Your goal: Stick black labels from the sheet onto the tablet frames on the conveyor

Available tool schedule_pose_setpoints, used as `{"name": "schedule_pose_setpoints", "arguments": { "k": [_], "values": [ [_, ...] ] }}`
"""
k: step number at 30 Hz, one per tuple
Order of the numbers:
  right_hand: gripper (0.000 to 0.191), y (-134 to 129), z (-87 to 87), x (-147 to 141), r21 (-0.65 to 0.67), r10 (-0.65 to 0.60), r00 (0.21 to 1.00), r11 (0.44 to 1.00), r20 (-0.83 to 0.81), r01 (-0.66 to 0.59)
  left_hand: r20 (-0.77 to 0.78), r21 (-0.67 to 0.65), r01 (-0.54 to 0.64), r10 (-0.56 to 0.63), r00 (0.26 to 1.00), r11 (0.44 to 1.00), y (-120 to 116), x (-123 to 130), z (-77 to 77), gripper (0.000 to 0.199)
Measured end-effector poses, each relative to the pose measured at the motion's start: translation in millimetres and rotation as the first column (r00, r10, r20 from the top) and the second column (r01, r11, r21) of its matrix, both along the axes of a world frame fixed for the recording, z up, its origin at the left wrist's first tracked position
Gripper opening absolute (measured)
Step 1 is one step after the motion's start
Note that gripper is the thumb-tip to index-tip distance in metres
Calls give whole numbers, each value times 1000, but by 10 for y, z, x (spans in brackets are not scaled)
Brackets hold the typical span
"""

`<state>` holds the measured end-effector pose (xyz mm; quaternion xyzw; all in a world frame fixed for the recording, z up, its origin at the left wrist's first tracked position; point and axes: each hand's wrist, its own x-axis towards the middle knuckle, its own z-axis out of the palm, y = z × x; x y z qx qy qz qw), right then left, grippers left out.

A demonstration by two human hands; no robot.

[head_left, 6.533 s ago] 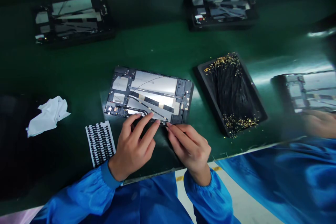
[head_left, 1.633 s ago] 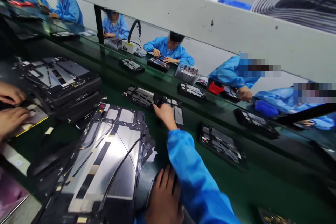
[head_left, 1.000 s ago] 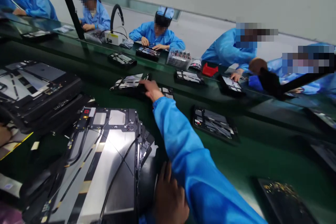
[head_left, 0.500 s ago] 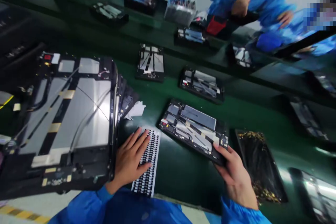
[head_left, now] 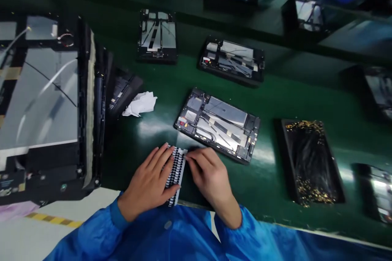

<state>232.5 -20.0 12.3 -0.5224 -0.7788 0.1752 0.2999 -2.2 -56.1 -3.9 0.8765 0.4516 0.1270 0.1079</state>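
Observation:
My left hand lies with spread fingers on a white sheet covered in rows of small black pieces, at the table's front edge. At the sheet's upper right corner, my right hand has thumb and forefinger pinched together; whatever is between the fingertips is too small to make out. Just beyond the hands, an opened tablet-like device rests on the green table, with its silvery battery, cables and black tape showing. Neither hand touches it.
A tall stack of similar devices fills the left side. Crumpled white paper lies beside it. A black tray with small golden parts stands at right. Further devices sit farther back.
My right hand has let go of the device and moved left to the sheet's corner, its fingers now pinched. The device lies on the table. The view has tilted down.

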Motion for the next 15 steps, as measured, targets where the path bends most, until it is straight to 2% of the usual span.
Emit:
{"name": "schedule_pose_setpoints", "arguments": {
  "k": [2,10,15],
  "values": [
    [22,47,-29,-145,-16,91,996,996,-23,-91,12,6,-13,13,1000,1000,13,45,-9,62],
    [20,221,-25,-95,-19,163,986,987,43,-162,23,25,0,-1,1000,1000,79,107,-21,68],
    [22,179,-97,-161,-18,145,984,989,101,-144,35,77,2,-4,999,997,117,125,2,58]
  ]
}}
